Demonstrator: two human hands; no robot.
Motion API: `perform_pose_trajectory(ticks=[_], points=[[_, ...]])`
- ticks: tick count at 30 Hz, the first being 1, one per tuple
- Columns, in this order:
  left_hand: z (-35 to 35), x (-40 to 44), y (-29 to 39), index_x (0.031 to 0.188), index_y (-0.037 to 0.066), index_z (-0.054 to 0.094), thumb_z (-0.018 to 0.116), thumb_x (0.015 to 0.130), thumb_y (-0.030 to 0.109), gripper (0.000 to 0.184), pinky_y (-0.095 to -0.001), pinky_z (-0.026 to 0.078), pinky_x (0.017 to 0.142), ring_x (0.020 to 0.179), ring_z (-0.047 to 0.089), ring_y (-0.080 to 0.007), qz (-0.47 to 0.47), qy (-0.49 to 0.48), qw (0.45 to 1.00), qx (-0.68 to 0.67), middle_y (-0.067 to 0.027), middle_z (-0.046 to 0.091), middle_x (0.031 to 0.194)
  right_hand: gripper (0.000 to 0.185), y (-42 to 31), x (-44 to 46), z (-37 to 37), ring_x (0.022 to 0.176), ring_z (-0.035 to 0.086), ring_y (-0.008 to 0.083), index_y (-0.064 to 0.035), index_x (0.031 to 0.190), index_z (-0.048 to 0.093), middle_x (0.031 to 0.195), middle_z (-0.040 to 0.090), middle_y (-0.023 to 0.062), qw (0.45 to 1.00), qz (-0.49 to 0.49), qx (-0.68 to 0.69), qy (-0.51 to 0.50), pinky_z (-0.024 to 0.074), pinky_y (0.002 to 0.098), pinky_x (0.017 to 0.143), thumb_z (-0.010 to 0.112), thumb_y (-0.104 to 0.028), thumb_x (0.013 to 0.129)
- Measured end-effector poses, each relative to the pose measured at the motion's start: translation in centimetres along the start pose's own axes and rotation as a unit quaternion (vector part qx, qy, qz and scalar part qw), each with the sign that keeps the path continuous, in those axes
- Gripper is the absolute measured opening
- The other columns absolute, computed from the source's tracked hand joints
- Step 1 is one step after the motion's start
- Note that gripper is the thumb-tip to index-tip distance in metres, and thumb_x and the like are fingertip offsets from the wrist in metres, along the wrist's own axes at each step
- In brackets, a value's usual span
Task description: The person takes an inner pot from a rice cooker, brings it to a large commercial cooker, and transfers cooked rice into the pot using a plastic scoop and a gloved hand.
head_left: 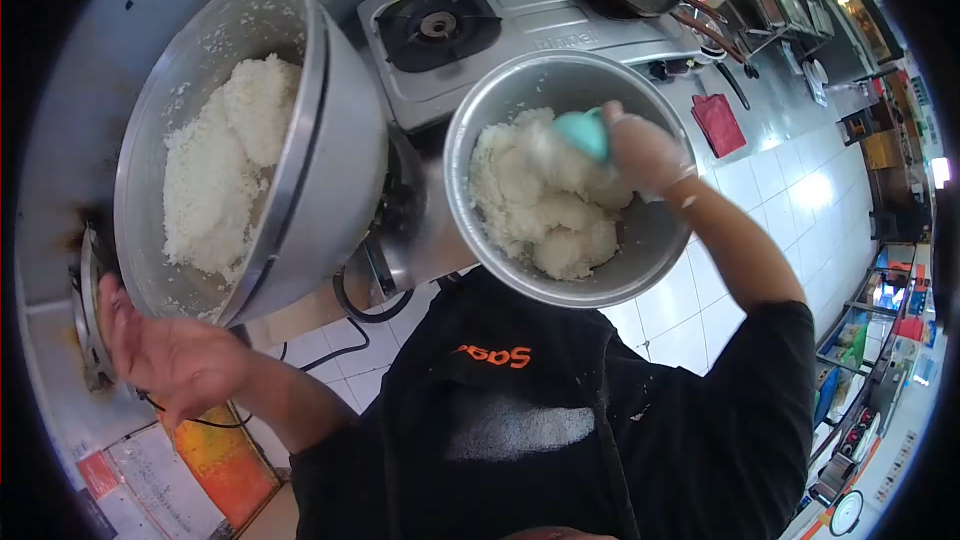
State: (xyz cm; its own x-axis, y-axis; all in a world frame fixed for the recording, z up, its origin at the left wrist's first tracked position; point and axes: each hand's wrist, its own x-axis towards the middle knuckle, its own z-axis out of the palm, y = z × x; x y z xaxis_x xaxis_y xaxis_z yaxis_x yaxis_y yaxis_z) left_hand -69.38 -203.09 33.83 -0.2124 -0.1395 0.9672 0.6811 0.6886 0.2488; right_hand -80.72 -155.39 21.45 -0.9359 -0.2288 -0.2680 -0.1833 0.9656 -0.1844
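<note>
The right hand point(645, 150) grips a teal scoop point(583, 133); the left hand point(170, 355) is open, palm up, at 7 o'clock of the large pot point(340, 140). Its contact with the rim cannot be confirmed.

Step in hand, as judged: working rice point(570, 240) inside the smaller pot point(650, 230), at 2 o'clock in view. The next move appears to call for a firm grip and a controlled scoop angle. The rice is white, sticky and clumped in rounded mounds. Both vessels are round, dull grey metal; the large one, at 10 o'clock, holds a second rice mass point(215, 165). Stove point(520, 5): 12 o'clock.
</note>
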Motion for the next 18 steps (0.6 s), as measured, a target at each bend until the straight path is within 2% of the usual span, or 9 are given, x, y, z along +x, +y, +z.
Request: perform_pose_trajectory(ticks=[2,4,7,9,11,13,15,17,18], points=[[4.2,-0.9,1.7,0.118,-0.003,0.051,0.022,0.092,0.073,0.085,-0.0508,0.034,0.108,0.121,0.05,-0.0402,0.035,-0.043,0.998,-0.018,-0.0272,0.054,0.124,0.04,-0.1,-0.3,1.1,0.089,0.066,0.0425,0.0048,0.115,0.044,0.093,0.066,0.0268,0.999,0.005,-0.036,0.009,0.0528,0.0457,0.08,0.059,-0.005,0.079],[7.5,-1.8,3.7,0.119,-0.002,0.051,0.021,0.094,0.07,0.082,-0.052,0.033,0.108,0.121,0.05,-0.0405,0.071,-0.083,0.993,-0.039,-0.0274,0.053,0.124,0.038,0.7,-0.4,0.8,0.086,0.069,0.037,0.0068,0.119,0.045,0.094,0.067,0.0227,0.998,0.01,-0.034,0.051,0.0561,0.0437,0.073,0.055,-0.01,0.087],[12.2,-3.7,6.9,0.119,-0.001,0.051,0.026,0.096,0.065,0.075,-0.0531,0.035,0.106,0.119,0.051,-0.0404,0.048,-0.169,0.983,-0.055,-0.026,0.053,0.124,0.043,0.2,-0.2,0.3,0.08,0.071,0.0293,0.0041,0.124,0.045,0.093,0.067,0.0189,0.987,0.005,-0.11,0.113,0.0576,0.0417,0.062,0.058,-0.012,0.086],[15.1,-5.5,8.9,0.118,0.001,0.052,0.04,0.096,0.057,0.062,-0.0509,0.035,0.105,0.118,0.051,-0.0395,-0.029,-0.227,0.968,-0.102,-0.0235,0.054,0.124,0.044,-1.6,-0.9,-0.8,0.078,0.071,0.0263,0.0023,0.124,0.046,0.092,0.067,0.0174,0.98,0.009,-0.152,0.129,0.057,0.0389,0.058,0.059,-0.012,0.085],[17.7,-6.6,11.4,0.109,0.003,0.057,0.064,0.085,0.052,0.055,-0.0474,0.039,0.098,0.114,0.054,-0.0373,-0.014,-0.359,0.924,-0.134,-0.0203,0.057,0.122,0.045,-2.5,-1.0,-1.2,0.076,0.071,0.0233,0.0006,0.125,0.047,0.092,0.067,0.0159,0.97,0.006,-0.194,0.149,0.0565,0.0361,0.053,0.06,-0.012,0.084],[20.3,-6.5,14.5,0.106,0.002,0.059,0.07,0.082,0.046,0.051,-0.0463,0.037,0.099,0.117,0.052,-0.0342,0.049,-0.48,0.873,-0.069,-0.0189,0.056,0.124,0.044,-2.7,-0.6,-1.7,0.073,0.071,0.026,-0.0002,0.123,0.048,0.094,0.066,0.0134,0.957,-0.086,-0.167,0.218,0.0553,0.0332,0.051,0.059,-0.008,0.082],[21.2,-7.7,13.9,0.111,0.002,0.058,0.068,0.082,0.051,0.057,-0.046,0.035,0.101,0.121,0.05,-0.0328,0.05,-0.485,0.873,-0.034,-0.0187,0.055,0.125,0.041,-1.9,-1.2,-2.3,0.073,0.071,0.0273,0.0003,0.124,0.048,0.091,0.067,0.0148,0.944,-0.154,-0.154,0.247,0.0558,0.0352,0.052,0.056,-0.008,0.084],[21.2,-8.3,12.7,0.117,0.002,0.057,0.066,0.083,0.055,0.064,-0.0457,0.033,0.104,0.124,0.048,-0.0315,0.048,-0.484,0.874,0.015,-0.0184,0.055,0.126,0.038,-1.2,-1.4,-2.9,0.075,0.07,0.0298,0.0016,0.123,0.048,0.087,0.066,0.0176,0.972,-0.092,-0.07,0.202,0.0562,0.0381,0.055,0.052,-0.008,0.086],[20.6,-8.2,11.9,0.128,0.002,0.047,0.053,0.082,0.065,0.078,-0.0452,0.029,0.106,0.128,0.044,-0.0318,-0.097,-0.451,0.882,-0.099,-0.02,0.049,0.133,0.037,-0.2,-1.2,-2.8,0.077,0.07,0.033,0.0031,0.122,0.047,0.086,0.066,0.0202,0.976,-0.084,-0.047,0.197,0.0556,0.0417,0.059,0.05,-0.006,0.086]])
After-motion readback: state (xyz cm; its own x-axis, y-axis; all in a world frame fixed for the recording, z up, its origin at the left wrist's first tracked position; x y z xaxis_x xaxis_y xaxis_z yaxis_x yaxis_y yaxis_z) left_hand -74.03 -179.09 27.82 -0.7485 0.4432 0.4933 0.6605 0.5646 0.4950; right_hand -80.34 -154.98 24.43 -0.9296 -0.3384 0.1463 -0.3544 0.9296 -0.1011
